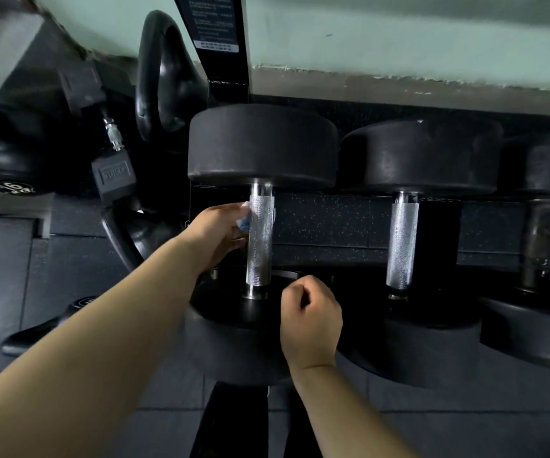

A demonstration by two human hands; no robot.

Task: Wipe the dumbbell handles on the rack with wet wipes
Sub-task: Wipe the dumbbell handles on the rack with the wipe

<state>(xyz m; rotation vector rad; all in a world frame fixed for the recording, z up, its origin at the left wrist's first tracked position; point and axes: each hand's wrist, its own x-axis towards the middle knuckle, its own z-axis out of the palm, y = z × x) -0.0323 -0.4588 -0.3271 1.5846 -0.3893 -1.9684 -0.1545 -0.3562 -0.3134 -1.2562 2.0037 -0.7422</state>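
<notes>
Fingers (pixel 234 238) of our left hand (pixel 215 233) are curled narrow around a bunched wet wipe (pixel 243 217), pressing it to the left flank of the first dumbbell handle (pixel 260 239). A kettlebell (pixel 164 77) and a hex dumbbell (pixel 112 153) lie well off to that hand's left. The handle sits immediately right of the fingertips, touching the wipe. Its long axis runs away from us, from the near head (pixel 234 342) to the far head (pixel 262 143). We judge the coming stroke has to travel along that line, or wrap round the bar to reach its right side, which the wipe does not cover.

The knurled stretch is bounded at both ends by smooth collars and the broad rubber heads, so the wipe's run stops there. Open space shows beside the bar on both sides, with speckled floor visible beneath it.

Our right hand (pixel 311 322) hovers just right of the bar's near end, fingers folded into a loose fist with nothing visible in it. The left hand is clearly the nearer one for wiping.

Further right, the second handle (pixel 402 239) lies parallel on the rack (pixel 442 226), well apart, and a third handle (pixel 538 242) sits in shadow beyond it. Neither is touched.
</notes>
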